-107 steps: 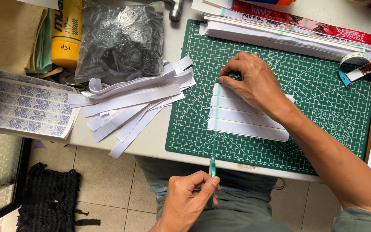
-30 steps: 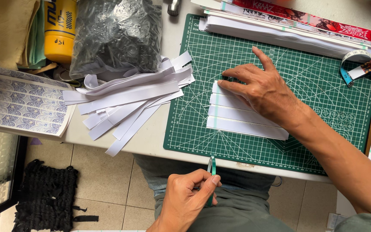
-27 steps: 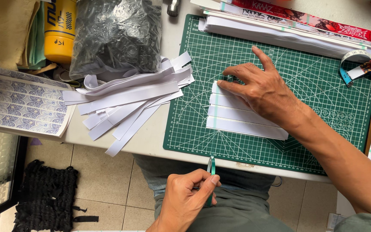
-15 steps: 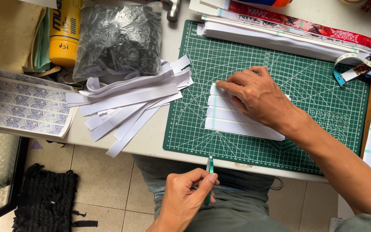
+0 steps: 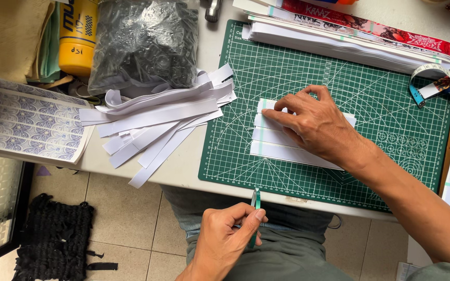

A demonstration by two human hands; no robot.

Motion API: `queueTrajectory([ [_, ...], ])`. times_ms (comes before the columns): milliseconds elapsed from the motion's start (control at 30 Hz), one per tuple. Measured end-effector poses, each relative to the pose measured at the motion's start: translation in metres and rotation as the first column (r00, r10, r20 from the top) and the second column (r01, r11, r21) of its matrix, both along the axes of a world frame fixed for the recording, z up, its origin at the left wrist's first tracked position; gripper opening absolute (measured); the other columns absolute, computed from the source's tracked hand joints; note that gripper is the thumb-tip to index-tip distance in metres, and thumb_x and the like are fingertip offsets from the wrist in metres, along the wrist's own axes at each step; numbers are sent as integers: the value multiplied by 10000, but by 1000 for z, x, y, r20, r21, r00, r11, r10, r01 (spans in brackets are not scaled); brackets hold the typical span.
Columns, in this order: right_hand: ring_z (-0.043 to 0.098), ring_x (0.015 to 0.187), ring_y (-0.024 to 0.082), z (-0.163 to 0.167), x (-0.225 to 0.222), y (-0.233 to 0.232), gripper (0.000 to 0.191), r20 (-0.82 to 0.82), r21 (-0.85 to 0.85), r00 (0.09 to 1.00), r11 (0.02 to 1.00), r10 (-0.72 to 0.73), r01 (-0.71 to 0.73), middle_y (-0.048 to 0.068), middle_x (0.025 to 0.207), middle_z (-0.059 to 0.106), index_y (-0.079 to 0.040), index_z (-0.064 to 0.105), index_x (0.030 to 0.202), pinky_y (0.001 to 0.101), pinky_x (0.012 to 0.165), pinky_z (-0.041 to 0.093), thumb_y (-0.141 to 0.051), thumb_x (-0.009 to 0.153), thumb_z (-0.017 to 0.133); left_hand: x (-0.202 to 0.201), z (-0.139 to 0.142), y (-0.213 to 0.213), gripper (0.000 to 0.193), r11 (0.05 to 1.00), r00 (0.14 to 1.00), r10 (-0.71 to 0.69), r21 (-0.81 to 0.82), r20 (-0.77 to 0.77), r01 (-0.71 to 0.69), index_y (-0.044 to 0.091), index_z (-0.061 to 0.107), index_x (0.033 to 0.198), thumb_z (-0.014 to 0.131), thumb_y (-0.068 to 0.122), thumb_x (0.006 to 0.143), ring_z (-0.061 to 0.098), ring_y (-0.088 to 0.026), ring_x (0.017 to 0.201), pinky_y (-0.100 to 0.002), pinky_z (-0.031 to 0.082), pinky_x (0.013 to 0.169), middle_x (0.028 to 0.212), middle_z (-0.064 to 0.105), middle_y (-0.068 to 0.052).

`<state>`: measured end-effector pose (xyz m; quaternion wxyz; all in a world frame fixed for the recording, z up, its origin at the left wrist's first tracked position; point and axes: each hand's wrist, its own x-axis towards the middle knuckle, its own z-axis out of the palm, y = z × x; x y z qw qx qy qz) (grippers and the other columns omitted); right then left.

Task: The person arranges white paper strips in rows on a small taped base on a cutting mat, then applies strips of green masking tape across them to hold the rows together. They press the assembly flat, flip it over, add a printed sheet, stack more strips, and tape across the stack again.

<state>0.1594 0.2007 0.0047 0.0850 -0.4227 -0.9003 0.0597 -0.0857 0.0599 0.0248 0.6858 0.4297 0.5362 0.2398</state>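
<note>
My right hand (image 5: pixel 316 125) lies flat on a small stack of white paper strips (image 5: pixel 277 148) on the green cutting mat (image 5: pixel 391 104), fingers pointing left and pressing the strips down. My left hand (image 5: pixel 225 239) is below the table edge, over my lap, pinching a thin green-handled cutter (image 5: pixel 257 200) upright between thumb and fingers. The cutter's tip sits just under the mat's near edge, apart from the strips.
A loose heap of long white paper strips (image 5: pixel 157 119) lies left of the mat. Behind it sit a dark plastic bag (image 5: pixel 141 41) and a yellow can (image 5: pixel 76 36). A patterned sheet (image 5: pixel 27 122) is far left; stacked papers (image 5: pixel 339 39) and a measuring tape (image 5: pixel 438 78) lie at the back.
My right hand's fingers, spread and raised a second ago, have lowered and closed flat onto the strips. The left hand with the cutter has stayed put.
</note>
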Motion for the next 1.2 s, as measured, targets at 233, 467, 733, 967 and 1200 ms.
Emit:
queueTrajectory([
  [233,681,981,154,0,-1,0,342,-8,3,1000,1000,8,-8,-17,1075,737,-237,737,1210,502,1076,428,-153,878,732,0,1,0,286,1000,1000,-3,5,-2,3,-21,796,921,691,243,956,730,-102,545,-228,555,478,543,669,-43],
  [467,685,980,149,0,-3,-2,331,-12,5,1000,1000,11,-11,-18,1058,738,-234,737,1203,511,1081,432,-153,883,734,0,2,1,279,1000,1000,-4,8,-11,4,-14,797,924,689,241,956,729,-101,544,-226,550,470,537,660,-50],
  [733,698,998,162,0,-9,-12,359,146,142,989,988,35,-56,7,1105,730,-179,725,1261,507,1098,453,-86,920,665,-1,4,2,283,1000,1000,-8,0,9,8,-16,796,909,690,242,958,730,-104,535,-221,537,466,518,649,-29],
  [967,686,915,196,8,-11,-10,334,-25,-4,1000,1000,-18,18,31,1050,722,-147,730,1215,515,1000,458,-134,881,721,-2,9,3,284,1000,999,-4,25,-33,5,-7,800,904,688,249,957,720,-99,515,-221,516,452,482,615,-29],
  [1200,683,945,212,13,-11,-14,437,-45,-44,998,999,-32,30,49,1124,711,-147,683,1314,517,1020,452,-123,880,731,0,11,6,297,998,999,-3,58,-53,6,-10,800,880,688,254,957,716,-93,498,-223,495,439,451,593,-24],
])
